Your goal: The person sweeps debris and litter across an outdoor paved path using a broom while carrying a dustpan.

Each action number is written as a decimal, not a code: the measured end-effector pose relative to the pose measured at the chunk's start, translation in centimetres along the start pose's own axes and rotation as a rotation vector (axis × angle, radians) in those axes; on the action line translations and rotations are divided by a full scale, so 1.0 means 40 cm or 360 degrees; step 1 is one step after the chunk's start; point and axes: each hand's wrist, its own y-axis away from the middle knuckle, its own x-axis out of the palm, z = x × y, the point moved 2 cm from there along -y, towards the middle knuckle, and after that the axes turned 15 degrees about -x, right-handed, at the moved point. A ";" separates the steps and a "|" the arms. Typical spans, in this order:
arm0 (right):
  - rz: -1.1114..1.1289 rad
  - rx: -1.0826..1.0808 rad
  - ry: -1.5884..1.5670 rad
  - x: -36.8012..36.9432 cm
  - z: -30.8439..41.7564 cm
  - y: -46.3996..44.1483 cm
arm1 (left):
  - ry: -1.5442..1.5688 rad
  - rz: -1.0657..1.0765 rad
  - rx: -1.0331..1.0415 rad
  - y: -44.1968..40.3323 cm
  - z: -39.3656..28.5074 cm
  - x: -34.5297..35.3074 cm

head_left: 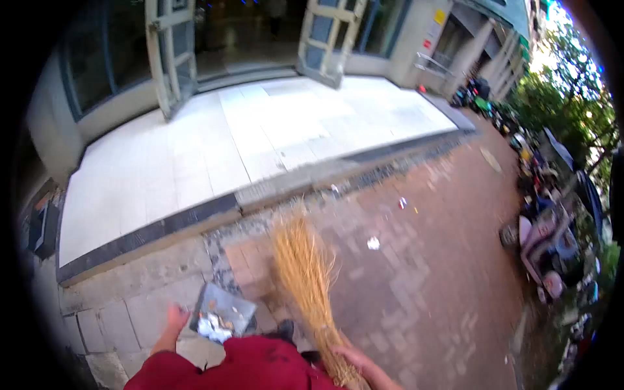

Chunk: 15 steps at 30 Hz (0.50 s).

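My right hand (pixel 354 356) is wrapped round the lower part of a long straw broom (pixel 302 260). The broom's bristles spread forward over the brick paving near the step. My left hand (pixel 175 318) is closed at the left side of a grey dustpan (pixel 237 307); its grip on the pan is only partly visible. White paper scraps and other litter (pixel 214 325) lie in the dustpan. A crumpled white scrap (pixel 373 243) is on the paving to the right of the broom, with smaller litter (pixel 403 203) beyond it.
A raised white-tiled landing (pixel 195 156) with a dark stone edge lies ahead. Behind it, two door leaves (pixel 172 58) stand open. Parked scooters (pixel 546 244) and trees (pixel 559 84) line the right side. A dark box (pixel 44 227) is at far left.
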 end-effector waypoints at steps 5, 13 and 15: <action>0.0451 0.0270 0.0104 -0.012 0.259 -0.297 | 0.0134 0.0030 -0.0275 0.057 -0.130 -0.087; 0.0660 0.0544 0.0111 -0.365 0.218 -0.860 | 0.0135 -0.0332 -0.0434 0.209 -0.424 0.036; 0.0674 0.0713 -0.0015 -0.555 0.222 -0.957 | 0.0140 -0.0330 -0.0509 0.227 -0.537 0.067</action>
